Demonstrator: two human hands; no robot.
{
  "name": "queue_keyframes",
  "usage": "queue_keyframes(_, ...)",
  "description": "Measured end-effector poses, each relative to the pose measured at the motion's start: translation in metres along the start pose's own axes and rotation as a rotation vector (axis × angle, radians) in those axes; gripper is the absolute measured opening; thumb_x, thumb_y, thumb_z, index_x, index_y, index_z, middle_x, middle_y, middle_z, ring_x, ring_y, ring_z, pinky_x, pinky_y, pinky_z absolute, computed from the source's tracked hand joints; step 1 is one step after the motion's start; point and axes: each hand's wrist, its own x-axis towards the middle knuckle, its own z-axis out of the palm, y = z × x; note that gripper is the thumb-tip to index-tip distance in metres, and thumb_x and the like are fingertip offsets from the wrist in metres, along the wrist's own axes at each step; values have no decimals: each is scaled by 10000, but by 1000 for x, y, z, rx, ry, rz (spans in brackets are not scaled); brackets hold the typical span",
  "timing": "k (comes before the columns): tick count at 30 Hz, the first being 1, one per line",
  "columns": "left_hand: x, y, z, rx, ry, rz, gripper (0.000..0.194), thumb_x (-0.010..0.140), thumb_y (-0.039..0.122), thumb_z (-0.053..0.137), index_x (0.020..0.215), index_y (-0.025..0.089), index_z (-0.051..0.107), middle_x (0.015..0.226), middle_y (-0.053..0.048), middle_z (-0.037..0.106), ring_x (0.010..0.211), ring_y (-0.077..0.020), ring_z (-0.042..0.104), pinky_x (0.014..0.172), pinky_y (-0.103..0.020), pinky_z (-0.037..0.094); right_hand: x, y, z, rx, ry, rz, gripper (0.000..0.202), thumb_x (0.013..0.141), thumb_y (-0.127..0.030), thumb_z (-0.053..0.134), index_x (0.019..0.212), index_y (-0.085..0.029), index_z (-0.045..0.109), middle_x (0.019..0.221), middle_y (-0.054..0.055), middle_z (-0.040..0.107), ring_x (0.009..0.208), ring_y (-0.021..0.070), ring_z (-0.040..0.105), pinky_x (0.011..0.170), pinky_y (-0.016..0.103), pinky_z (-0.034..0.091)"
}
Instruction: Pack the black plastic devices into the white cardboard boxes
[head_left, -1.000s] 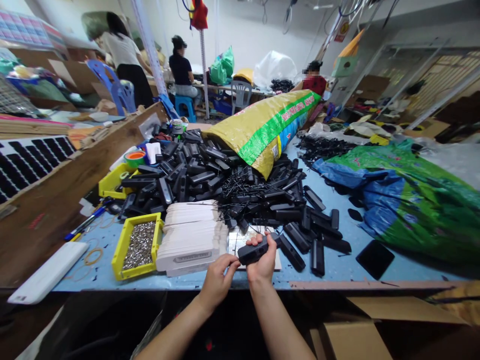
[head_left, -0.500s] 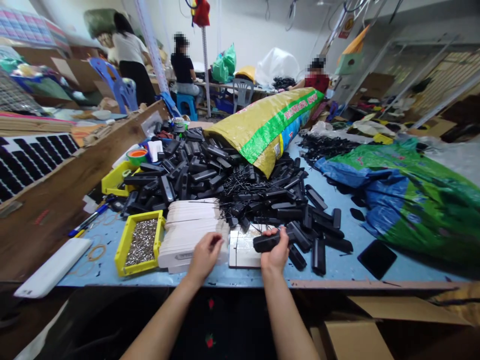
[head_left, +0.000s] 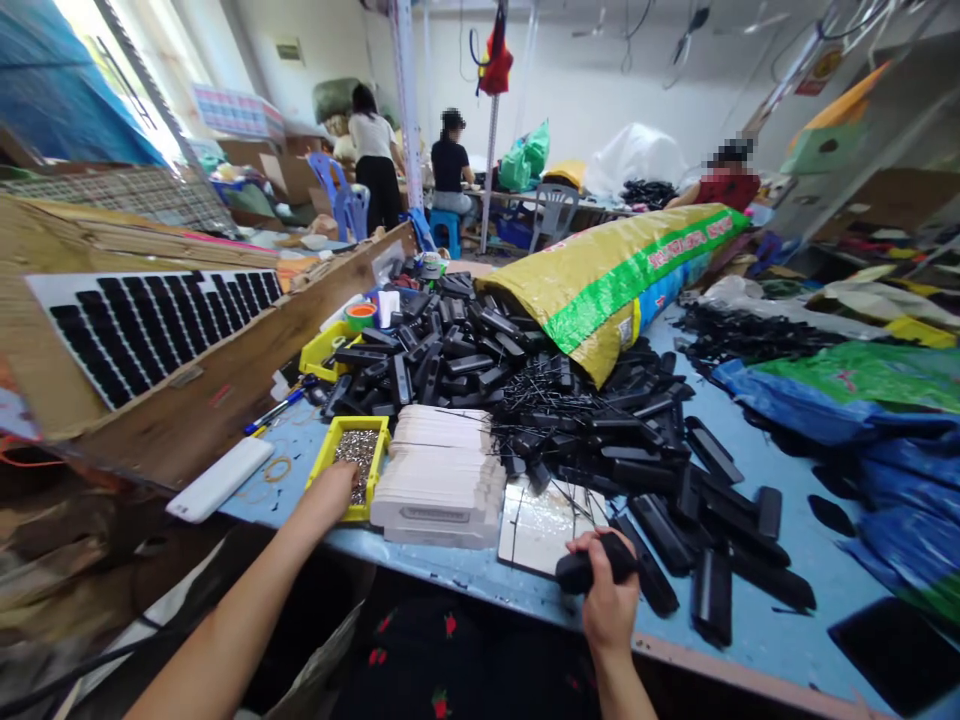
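My right hand (head_left: 609,592) grips a black plastic casing (head_left: 589,567) at the near table edge, just over a white tile (head_left: 540,520). My left hand (head_left: 331,488) reaches into a yellow tray (head_left: 324,462) of small silver screws, fingers down among them; whether it holds one is hidden. Between the hands sits a stack of white cards (head_left: 441,472). Behind lies a large heap of black casings (head_left: 480,370) with thin black pins scattered over it.
A yellow-green sack (head_left: 615,275) lies across the blue table (head_left: 757,590). Blue and green bags (head_left: 862,390) are at right. A wooden board (head_left: 225,390) and white slab (head_left: 221,478) stand at left. Three people work at the far end of the room.
My left hand left the casing, crossed the white card stack and reached the screw tray. My right hand drew the casing toward the table edge. My view swung left.
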Motion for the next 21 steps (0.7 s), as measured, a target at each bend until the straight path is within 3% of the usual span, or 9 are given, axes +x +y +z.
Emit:
queue_keyframes(5,-2,-3,-4,16,-35,19,131,790,101,469,785,130,596,896,-119,625,877,-226,579,772,-304,409,0,18,8,-321,-317,-212,227,732,-335,677,871,-174,599,818,53,636,788,197,614,749,340,494)
queue_keyframes(13,-8,-6,-5,-19,-15,22,152,828,110,446,826,144,595,899,-98,617,877,-205,573,790,-293,403,-2,28,2,-377,-251,-330,177,790,-296,620,913,-179,570,799,42,628,757,179,607,720,313,493)
queue_keyframes(17,-7,-5,-4,-38,0,33,87,805,165,519,810,151,605,913,-100,612,910,-220,565,824,-301,403,-2,29,4,-375,-264,-324,182,782,-303,625,903,-176,574,786,40,629,743,176,607,717,314,493)
queue_keyframes(21,-6,-1,-1,-92,22,12,124,783,144,498,698,156,587,817,-87,609,817,-214,571,778,-305,419,-3,27,7,-341,-216,-266,224,748,-335,649,884,-171,579,759,34,628,719,176,603,706,318,490)
